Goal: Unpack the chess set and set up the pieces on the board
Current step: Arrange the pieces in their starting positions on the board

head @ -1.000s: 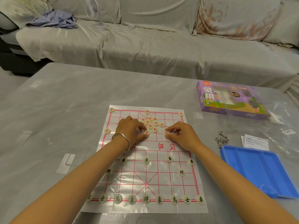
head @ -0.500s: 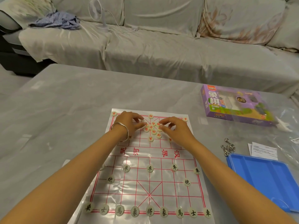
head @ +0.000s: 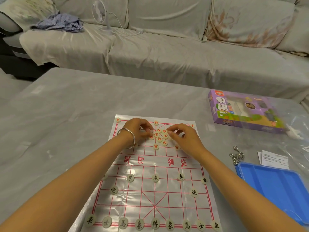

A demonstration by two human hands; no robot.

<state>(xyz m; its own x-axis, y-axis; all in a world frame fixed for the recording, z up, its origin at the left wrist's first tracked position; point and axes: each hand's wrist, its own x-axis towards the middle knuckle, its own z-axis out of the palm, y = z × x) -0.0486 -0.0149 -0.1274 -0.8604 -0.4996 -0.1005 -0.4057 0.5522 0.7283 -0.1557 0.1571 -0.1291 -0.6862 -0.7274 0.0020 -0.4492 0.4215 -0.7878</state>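
**Red pieces: loose heap on the far half of the board, sorting in hand**

Item: red pieces (head: pixel 160 136), pale discs with red characters, heaped around the far palace of the board (head: pixel 155 195). A few stand on far points, two of them at the corners. Black pieces (head: pixel 154 224) look fully set on the near half.

Grips: left grip (head: pixel 136 129) and right grip (head: pixel 182 137) curl down at opposite edges of the heap, fingertips drawn close. Whether either actually holds a disc cannot be told.

Handling: take one disc at a time from the heap's rim and read its character face-up. Seat it on a line crossing, not inside a square. Press lightly, as the board is a thin creased sheet that will probably slide on the table (head: pixel 66 114).

Obscured: any discs under the two palms; one disc half covered beside the left wrist; several characters too small to read.

Alongside: purple box (head: pixel 242 111); blue tray (head: pixel 275 181), cut off at the right edge
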